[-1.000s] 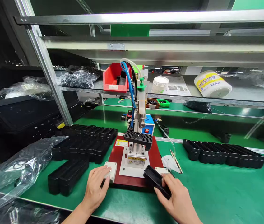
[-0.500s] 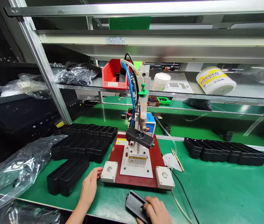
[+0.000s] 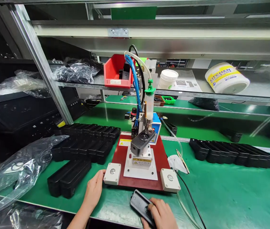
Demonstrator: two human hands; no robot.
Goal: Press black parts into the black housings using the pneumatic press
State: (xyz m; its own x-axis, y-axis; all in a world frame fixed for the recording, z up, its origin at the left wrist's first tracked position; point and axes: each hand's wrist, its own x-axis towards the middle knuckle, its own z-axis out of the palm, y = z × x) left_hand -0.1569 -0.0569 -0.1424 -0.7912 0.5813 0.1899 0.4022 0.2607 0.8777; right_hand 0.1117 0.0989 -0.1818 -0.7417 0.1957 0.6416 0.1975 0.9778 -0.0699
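Note:
My right hand [image 3: 160, 214] grips a black plastic housing [image 3: 140, 204] at the near table edge, fingers curled over its inner face. My left hand [image 3: 93, 190] rests on the green mat with its fingertips against the left white push-button box [image 3: 112, 173] of a dispensing fixture on a red base [image 3: 120, 155]. On the fixture's white stand sits another black housing [image 3: 141, 142], turned end-on under the syringe with the green cap [image 3: 149, 103]. The right button box [image 3: 170, 180] stands untouched.
Rows of black housings lie at the left [image 3: 87, 141] and the right [image 3: 232, 153], with more stacked near the left front [image 3: 68, 178]. A clear plastic bag [image 3: 17, 168] lies at the far left. A shelf above holds a red bin [image 3: 115, 71] and white tubs [image 3: 226, 81].
My right hand has drawn its housing back from the right button box to the table edge. My left hand has come off the left button. The housing on the fixture has rotated.

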